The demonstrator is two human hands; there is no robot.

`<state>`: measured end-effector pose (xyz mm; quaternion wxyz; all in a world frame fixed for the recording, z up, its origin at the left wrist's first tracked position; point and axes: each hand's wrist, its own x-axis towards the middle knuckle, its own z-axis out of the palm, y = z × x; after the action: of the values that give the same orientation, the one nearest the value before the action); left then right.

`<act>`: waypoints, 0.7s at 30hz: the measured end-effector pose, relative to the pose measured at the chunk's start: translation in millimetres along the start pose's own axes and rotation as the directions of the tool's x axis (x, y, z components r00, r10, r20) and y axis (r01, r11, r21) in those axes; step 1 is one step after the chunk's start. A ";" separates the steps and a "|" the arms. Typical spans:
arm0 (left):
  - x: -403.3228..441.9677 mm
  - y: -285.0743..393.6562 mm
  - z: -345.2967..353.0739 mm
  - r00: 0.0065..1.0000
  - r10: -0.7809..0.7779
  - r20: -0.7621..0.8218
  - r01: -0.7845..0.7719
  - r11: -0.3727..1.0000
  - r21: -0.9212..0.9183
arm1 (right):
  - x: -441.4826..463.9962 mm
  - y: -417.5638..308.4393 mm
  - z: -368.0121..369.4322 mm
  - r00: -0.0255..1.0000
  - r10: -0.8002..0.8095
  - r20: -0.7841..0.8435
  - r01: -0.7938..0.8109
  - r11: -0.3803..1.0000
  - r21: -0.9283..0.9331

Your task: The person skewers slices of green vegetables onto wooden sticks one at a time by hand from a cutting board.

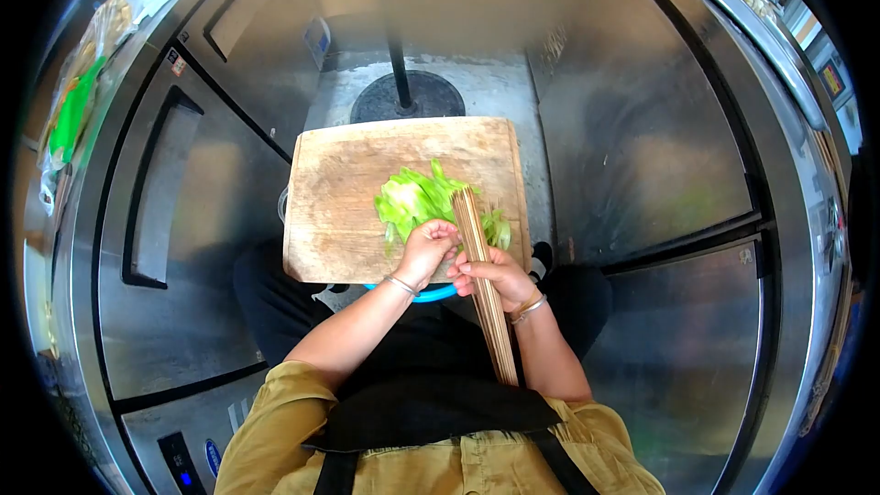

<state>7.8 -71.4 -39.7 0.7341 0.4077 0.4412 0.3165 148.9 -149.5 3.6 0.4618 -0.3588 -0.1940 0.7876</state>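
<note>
My right hand (500,277) is wrapped round a thick bundle of thin wooden skewers (496,330), which slants from my lap up over the board. Just left of the bundle, my left hand (431,247) has its fingers pinched together near the skewers; what they hold, if anything, is too small to make out. Beyond both hands lies a pile of sliced green vegetable pieces (410,197), bright green with paler parts. Some pieces show to the right of the skewers. The pile rests on a wooden cutting board (335,192) in front of my knees.
Under the board's near edge shows a blue rim (434,294). A black round base (426,96) with an upright pole stands on the floor behind the board. Steel cabinets (642,119) close in on both sides. Plastic bags (81,110) lie on the left counter.
</note>
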 end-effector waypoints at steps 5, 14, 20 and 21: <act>3.8 -11.4 -3.8 1.000 0.004 -0.016 -0.003 0.995 0.099 | 7.7 6.6 -4.9 0.999 0.045 -0.013 -0.045 0.999 -0.025; -14.2 21.1 -0.1 0.998 -0.045 -0.047 0.037 0.989 -0.144 | 10.3 9.4 -6.3 0.999 0.041 -0.034 -0.042 0.998 -0.050; -13.1 22.9 -1.0 0.997 -0.067 0.032 0.071 0.983 -0.170 | 10.2 10.2 -7.0 0.999 0.035 -0.040 -0.037 0.998 -0.056; -12.9 22.4 -2.0 0.997 -0.074 0.033 0.078 0.981 -0.176 | 10.1 10.2 -7.0 0.999 0.035 -0.040 -0.037 0.998 -0.056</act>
<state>-1.7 -70.9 -15.6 0.7847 0.3278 0.4170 0.3207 144.9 -146.0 -11.5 0.4410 -0.3907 -0.2006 0.7828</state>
